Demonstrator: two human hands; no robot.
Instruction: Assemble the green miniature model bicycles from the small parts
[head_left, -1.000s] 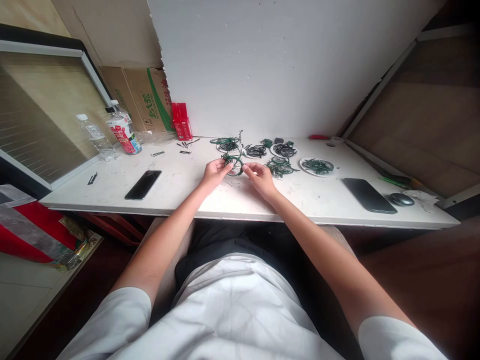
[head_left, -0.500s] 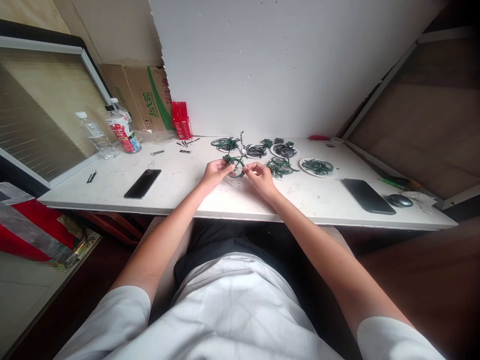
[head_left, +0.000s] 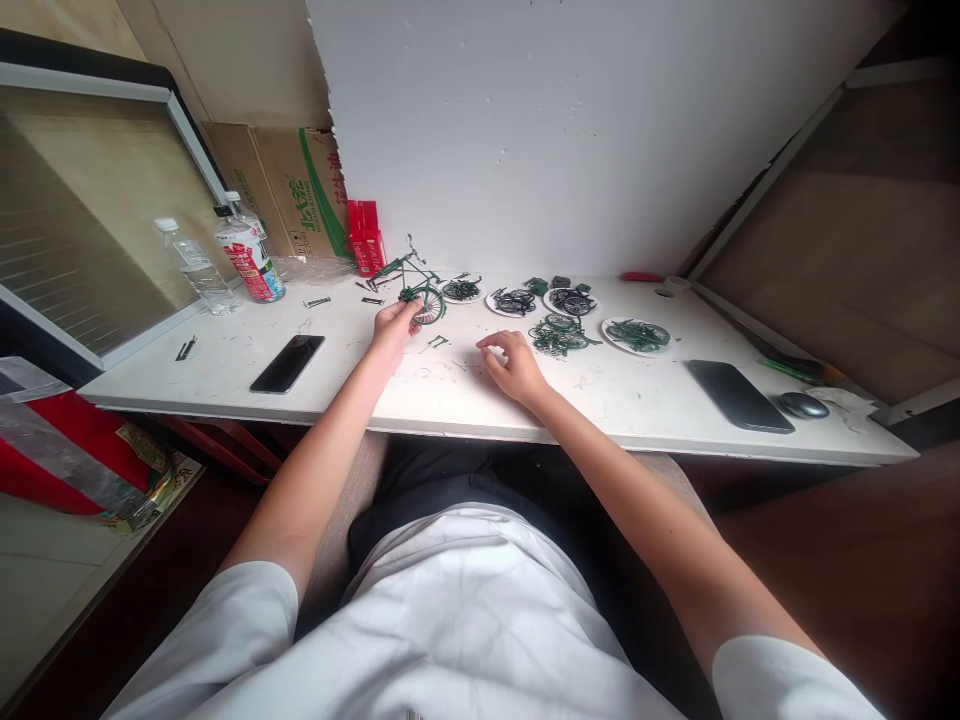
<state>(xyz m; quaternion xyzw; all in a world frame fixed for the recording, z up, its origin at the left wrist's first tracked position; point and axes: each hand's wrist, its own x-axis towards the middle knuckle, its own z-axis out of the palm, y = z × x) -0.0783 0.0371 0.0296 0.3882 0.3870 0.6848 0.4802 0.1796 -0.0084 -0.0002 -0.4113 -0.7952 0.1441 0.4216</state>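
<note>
Left hand (head_left: 395, 328) alone gripped green, thin-framed model bicycle (head_left: 430, 304), shifted toward back edge of white desk (head_left: 450, 402); right hand (head_left: 514, 368) had let go, loosely curled, free.

Left arm (head_left: 315, 460): bare along the forearm; reaching forward and slanting inward to the right; bent only gently at the elbow
Left wrist (head_left: 381, 357): nearly in line with the forearm
Left hand (head_left: 394, 326): farther forward than the right one; closed in a pinch, thumb uppermost and pointing ahead to the right
Right arm (head_left: 637, 490): bare too; running forward and slanting inward to the left
Right wrist (head_left: 543, 396): low, close to straight
Right hand (head_left: 514, 366): grasping nothing; fingers (head_left: 495, 340) loosely curled, pointing left, thumb just beside them
Between the hands: a clear gap; neither touches the other
</note>
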